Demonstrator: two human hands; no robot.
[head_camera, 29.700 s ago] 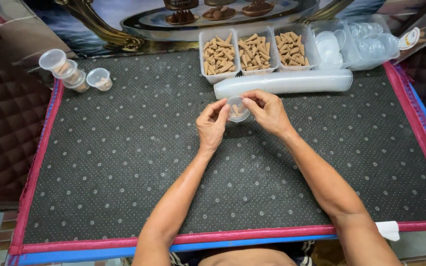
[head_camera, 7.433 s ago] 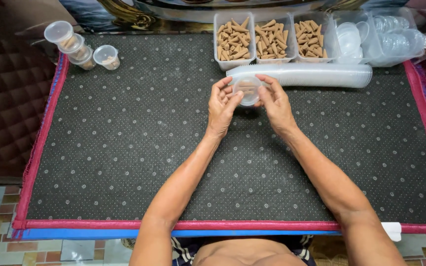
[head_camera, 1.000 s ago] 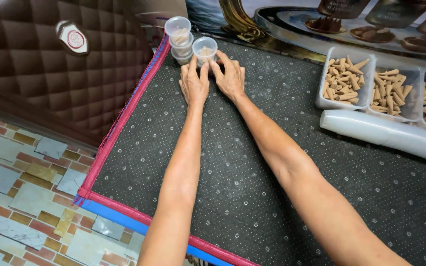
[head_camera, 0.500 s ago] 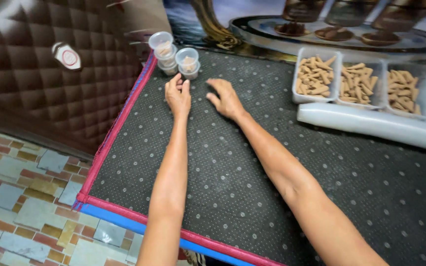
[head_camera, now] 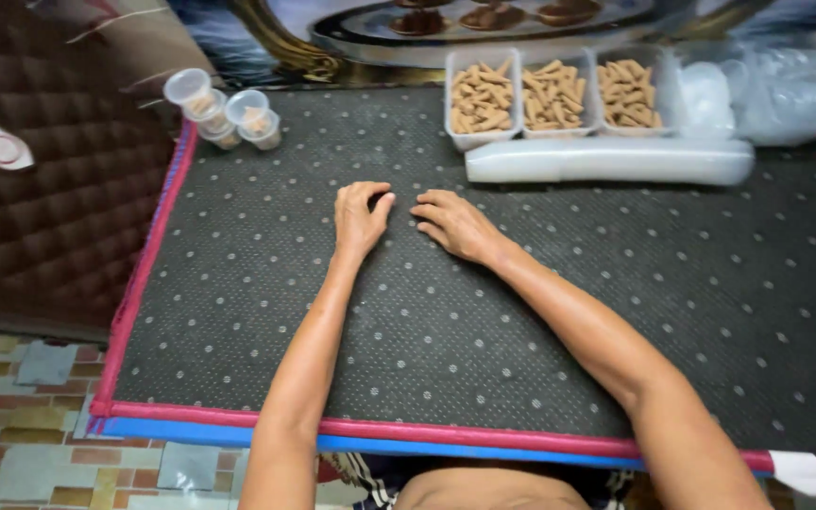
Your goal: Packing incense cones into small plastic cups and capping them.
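Dotted dark mat (head_camera: 484, 312) under both empty hands; small lidded cups (head_camera: 224, 109), seemingly filled.

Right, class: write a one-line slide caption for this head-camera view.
Left hand and right hand rest empty on dotted mat, between small lidded cups and trays of brown sticks.

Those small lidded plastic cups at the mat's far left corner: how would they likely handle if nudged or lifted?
The lidded cups look like thin clear plastic with a little brown filling, so probably light. They lie tilted, so a nudge would likely roll them, though the dotted mat may add grip. Both the left hand and right hand rest empty, apart from them.
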